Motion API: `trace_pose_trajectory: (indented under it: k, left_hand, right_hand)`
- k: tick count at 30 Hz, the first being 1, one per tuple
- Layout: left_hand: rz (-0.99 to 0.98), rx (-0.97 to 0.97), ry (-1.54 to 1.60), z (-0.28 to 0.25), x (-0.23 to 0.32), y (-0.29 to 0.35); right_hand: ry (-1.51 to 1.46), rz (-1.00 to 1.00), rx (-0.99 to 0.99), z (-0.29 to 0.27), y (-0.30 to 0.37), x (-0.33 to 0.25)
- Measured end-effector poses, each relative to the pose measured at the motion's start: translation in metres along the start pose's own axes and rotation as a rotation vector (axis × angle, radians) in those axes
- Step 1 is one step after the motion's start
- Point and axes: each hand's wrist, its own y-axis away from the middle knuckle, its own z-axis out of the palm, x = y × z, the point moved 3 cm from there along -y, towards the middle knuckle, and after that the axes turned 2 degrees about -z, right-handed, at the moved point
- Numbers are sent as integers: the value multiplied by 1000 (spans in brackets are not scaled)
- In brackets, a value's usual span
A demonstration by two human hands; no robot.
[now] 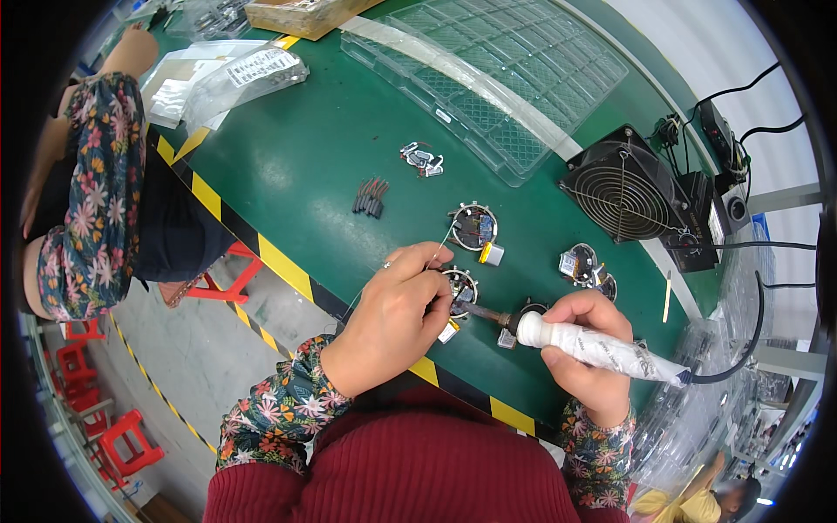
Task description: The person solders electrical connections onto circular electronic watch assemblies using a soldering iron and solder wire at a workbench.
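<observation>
Clamping R grip (597, 357) round the white-wrapped handle of the soldering iron (623, 353); L grip (397, 305) looks pinched together on a thin wire (448, 237), exact contact pt partly hidden by the fingers. Near ring brd (466, 286) is the one being worked: just R of L fingertips, partly behind them, and well L of R grip, w/ the iron spanning the gap. Tip is at the brd's lower edge; I can't confirm it's touching.

Prog est: mid-step on near brd, no finished joint I can make out. Its batt (448, 331) lies just below it. Upper ring brd (473, 225) is just beyond, batt w/ yellow end (492, 254) beside it; can't tell if leads are joined, too small. Another ring brd (532, 309) is partly behind the iron, plus two more ring brds (579, 261) further R, status unk.

Prob. left: dark parts w/ reddish leads (370, 200) and a silvery parts pile (423, 160), both loose on the green counter (279, 174), apart from the brds. Fan (623, 192) stands far R, clear plastic case (488, 78) at the back.
</observation>
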Motion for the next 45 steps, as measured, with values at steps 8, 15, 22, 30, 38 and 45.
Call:
trace_pose_trajectory:
  k: [8, 15, 22, 30, 38, 45]
  left_hand:
    - [5, -1, -12, -1, 1, 0]
    - [-1, -17, -10, -1, 1, -1]
    - [3, -22, -14, -1, 1, -1]
    - [2, -28, -5, -2, 1, -1]
    - [17, -43, -5, -2, 1, -3]
    - [49, -18, 1, -3, 4, -4]
  right_hand:
    - [18, -47, -22, -5, 0, 2]
    - [38, -93, -49, -9, 1, 3]
    - [-4, -59, -53, -5, 1, 3]
    - [17, -59, -58, -4, 0, 3]
    - [8, 6, 4, 0, -1, -1]
    - [-10, 0, 36, -4, 1, -3]
